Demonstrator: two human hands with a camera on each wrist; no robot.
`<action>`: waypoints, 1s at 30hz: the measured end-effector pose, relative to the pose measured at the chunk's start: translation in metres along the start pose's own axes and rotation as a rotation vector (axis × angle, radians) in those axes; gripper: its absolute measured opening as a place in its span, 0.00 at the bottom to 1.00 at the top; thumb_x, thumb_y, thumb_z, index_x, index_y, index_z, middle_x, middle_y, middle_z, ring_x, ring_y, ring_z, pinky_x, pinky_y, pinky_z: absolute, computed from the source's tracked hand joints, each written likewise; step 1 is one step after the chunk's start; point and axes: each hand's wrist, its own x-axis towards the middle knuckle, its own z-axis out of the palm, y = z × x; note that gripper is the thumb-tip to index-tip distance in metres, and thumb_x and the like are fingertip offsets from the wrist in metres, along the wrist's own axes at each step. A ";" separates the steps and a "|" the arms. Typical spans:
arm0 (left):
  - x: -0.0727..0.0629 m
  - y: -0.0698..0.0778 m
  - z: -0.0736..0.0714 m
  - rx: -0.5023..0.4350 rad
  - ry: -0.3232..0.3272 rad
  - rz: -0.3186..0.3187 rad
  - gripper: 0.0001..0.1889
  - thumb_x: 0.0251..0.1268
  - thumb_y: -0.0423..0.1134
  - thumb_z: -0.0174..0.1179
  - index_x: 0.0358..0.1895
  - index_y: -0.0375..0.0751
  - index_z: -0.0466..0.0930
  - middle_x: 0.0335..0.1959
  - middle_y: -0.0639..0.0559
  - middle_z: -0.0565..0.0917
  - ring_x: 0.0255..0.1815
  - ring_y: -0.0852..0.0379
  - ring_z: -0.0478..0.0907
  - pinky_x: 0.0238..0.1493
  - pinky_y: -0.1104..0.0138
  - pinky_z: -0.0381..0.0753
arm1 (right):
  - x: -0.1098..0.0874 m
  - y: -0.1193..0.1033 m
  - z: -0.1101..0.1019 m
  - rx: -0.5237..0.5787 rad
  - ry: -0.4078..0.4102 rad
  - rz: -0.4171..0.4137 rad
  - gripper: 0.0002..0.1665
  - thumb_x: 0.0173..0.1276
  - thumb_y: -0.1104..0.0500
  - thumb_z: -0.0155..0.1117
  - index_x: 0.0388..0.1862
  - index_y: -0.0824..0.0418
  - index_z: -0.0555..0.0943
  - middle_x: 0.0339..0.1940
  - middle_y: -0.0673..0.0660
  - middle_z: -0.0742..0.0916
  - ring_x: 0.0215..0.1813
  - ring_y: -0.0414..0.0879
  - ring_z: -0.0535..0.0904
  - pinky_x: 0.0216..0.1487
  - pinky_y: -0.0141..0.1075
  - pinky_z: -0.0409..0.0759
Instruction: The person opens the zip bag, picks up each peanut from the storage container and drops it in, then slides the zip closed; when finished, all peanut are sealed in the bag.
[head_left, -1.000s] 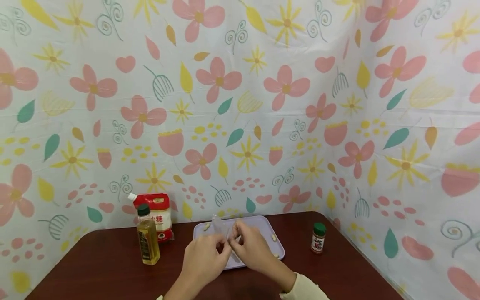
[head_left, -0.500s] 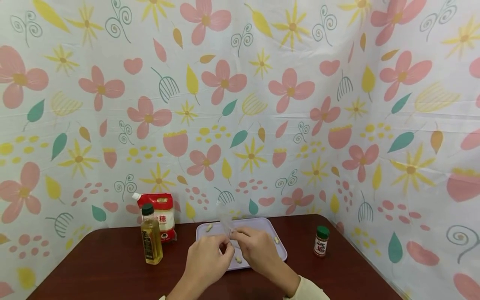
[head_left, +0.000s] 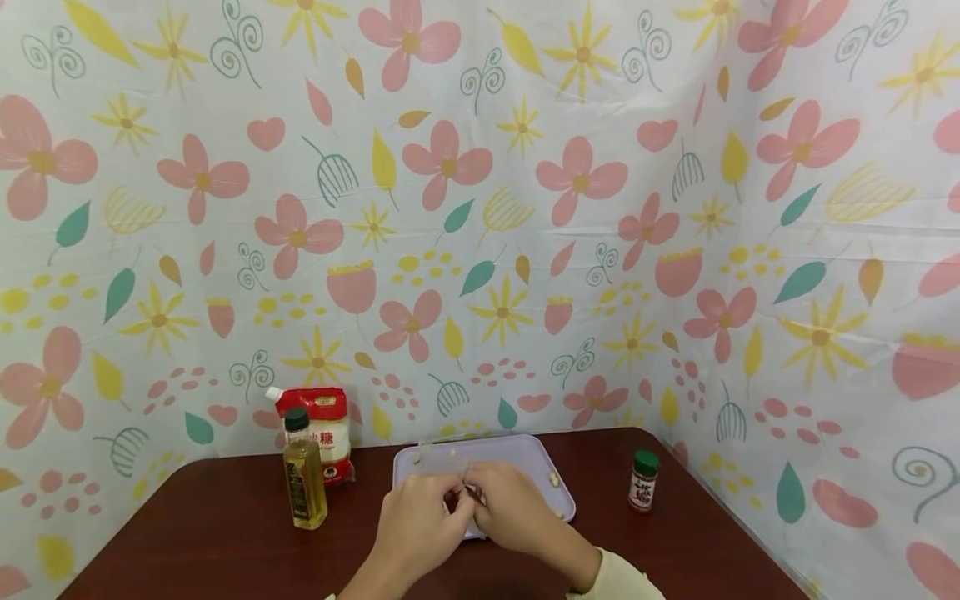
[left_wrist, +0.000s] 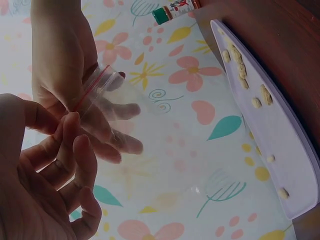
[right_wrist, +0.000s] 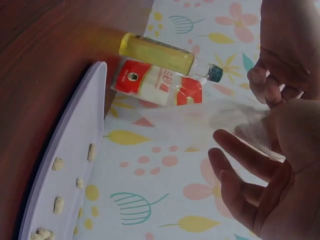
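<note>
A clear zip bag (left_wrist: 165,150) with a red line along its mouth hangs between both hands, over the tray in the head view. My left hand (head_left: 422,518) pinches one end of the bag's mouth between thumb and forefinger. Close against it, my right hand (head_left: 516,505) grips the mouth too, its other fingers spread behind the see-through film in the left wrist view. Beneath them lies a pale lilac tray (head_left: 517,450), partly hidden by the hands. Several unshelled peanuts (right_wrist: 58,205) are scattered on it.
Left of the tray on the dark wooden table (head_left: 202,533) stand an oil bottle (head_left: 304,479) and a red-and-white sugar pouch (head_left: 330,433). A small green-capped seasoning jar (head_left: 642,482) is on the right. Floral cloth (head_left: 480,208) hangs behind.
The bag stood up above the fingers half a second ago; now it leans lower over the tray. Both hands have turned slightly at its mouth and still hold it.
</note>
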 end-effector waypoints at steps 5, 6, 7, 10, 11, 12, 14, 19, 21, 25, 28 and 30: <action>0.002 0.000 -0.001 0.014 0.024 0.028 0.14 0.55 0.40 0.62 0.15 0.60 0.73 0.08 0.69 0.61 0.11 0.69 0.58 0.14 0.70 0.60 | 0.003 0.000 0.000 -0.036 0.061 0.069 0.07 0.60 0.62 0.68 0.37 0.51 0.87 0.35 0.44 0.87 0.31 0.35 0.78 0.28 0.29 0.73; 0.002 0.000 -0.001 0.013 0.027 0.031 0.14 0.55 0.40 0.62 0.16 0.60 0.74 0.09 0.70 0.62 0.12 0.69 0.59 0.14 0.70 0.61 | 0.003 0.001 0.001 -0.041 0.083 0.073 0.07 0.60 0.61 0.69 0.38 0.51 0.87 0.36 0.45 0.88 0.32 0.36 0.79 0.28 0.28 0.73; 0.002 0.000 -0.001 0.011 0.028 0.034 0.13 0.55 0.40 0.62 0.16 0.60 0.74 0.09 0.70 0.63 0.12 0.70 0.59 0.15 0.70 0.61 | 0.003 0.001 0.002 -0.045 0.102 0.075 0.07 0.60 0.60 0.70 0.38 0.51 0.88 0.37 0.45 0.88 0.31 0.36 0.79 0.28 0.28 0.73; 0.001 -0.001 -0.001 -0.011 0.029 0.052 0.13 0.55 0.39 0.62 0.16 0.60 0.74 0.11 0.70 0.65 0.13 0.70 0.60 0.15 0.70 0.62 | 0.003 0.002 0.005 -0.055 0.155 0.087 0.07 0.61 0.56 0.72 0.39 0.50 0.89 0.34 0.44 0.88 0.30 0.35 0.79 0.28 0.28 0.74; 0.001 -0.001 0.000 -0.024 0.030 0.061 0.13 0.56 0.39 0.62 0.17 0.61 0.74 0.11 0.71 0.66 0.13 0.71 0.61 0.16 0.70 0.63 | 0.003 0.001 0.006 -0.055 0.169 0.091 0.07 0.61 0.55 0.72 0.39 0.49 0.89 0.33 0.43 0.88 0.30 0.35 0.79 0.28 0.28 0.74; 0.000 -0.002 0.000 -0.036 0.034 0.074 0.13 0.56 0.39 0.63 0.17 0.61 0.75 0.12 0.71 0.67 0.13 0.71 0.61 0.16 0.71 0.63 | 0.003 0.002 0.007 -0.055 0.184 0.094 0.07 0.60 0.54 0.73 0.38 0.48 0.89 0.32 0.43 0.87 0.30 0.35 0.79 0.28 0.28 0.74; -0.001 -0.005 0.002 -0.050 0.062 0.113 0.13 0.56 0.39 0.64 0.19 0.61 0.75 0.15 0.73 0.69 0.15 0.73 0.63 0.17 0.72 0.65 | 0.001 0.001 0.008 -0.051 0.214 0.098 0.06 0.58 0.54 0.75 0.36 0.46 0.90 0.30 0.41 0.87 0.30 0.35 0.80 0.28 0.28 0.75; -0.004 -0.019 0.006 0.036 0.181 0.282 0.11 0.49 0.40 0.70 0.35 0.58 0.80 0.35 0.71 0.79 0.34 0.69 0.74 0.34 0.66 0.73 | -0.001 0.003 0.006 0.005 0.242 0.077 0.09 0.51 0.51 0.81 0.27 0.47 0.86 0.25 0.38 0.84 0.25 0.30 0.75 0.26 0.27 0.74; -0.006 -0.025 0.007 0.078 0.164 0.347 0.22 0.46 0.43 0.71 0.48 0.56 0.79 0.49 0.65 0.78 0.47 0.64 0.74 0.41 0.60 0.71 | -0.002 0.004 0.005 0.050 0.219 0.060 0.13 0.49 0.49 0.81 0.26 0.48 0.84 0.24 0.38 0.82 0.25 0.29 0.74 0.26 0.26 0.73; -0.007 -0.035 0.011 0.145 0.062 0.458 0.45 0.46 0.57 0.73 0.71 0.51 0.66 0.72 0.56 0.66 0.64 0.57 0.67 0.44 0.56 0.67 | -0.003 0.004 0.004 0.133 0.154 0.007 0.15 0.54 0.44 0.77 0.33 0.48 0.84 0.30 0.39 0.84 0.31 0.30 0.77 0.32 0.28 0.77; -0.007 -0.038 0.016 0.239 0.072 0.544 0.56 0.42 0.69 0.72 0.75 0.45 0.60 0.76 0.51 0.62 0.67 0.56 0.66 0.44 0.59 0.66 | -0.004 0.004 0.004 0.201 0.108 -0.015 0.19 0.57 0.42 0.75 0.42 0.50 0.86 0.37 0.41 0.87 0.38 0.31 0.80 0.37 0.30 0.79; -0.008 -0.039 0.019 0.307 0.111 0.583 0.59 0.39 0.70 0.72 0.74 0.41 0.61 0.75 0.48 0.63 0.65 0.55 0.67 0.43 0.60 0.66 | -0.005 0.004 0.005 0.247 0.069 -0.029 0.23 0.58 0.43 0.74 0.48 0.53 0.86 0.43 0.43 0.88 0.43 0.33 0.82 0.41 0.32 0.81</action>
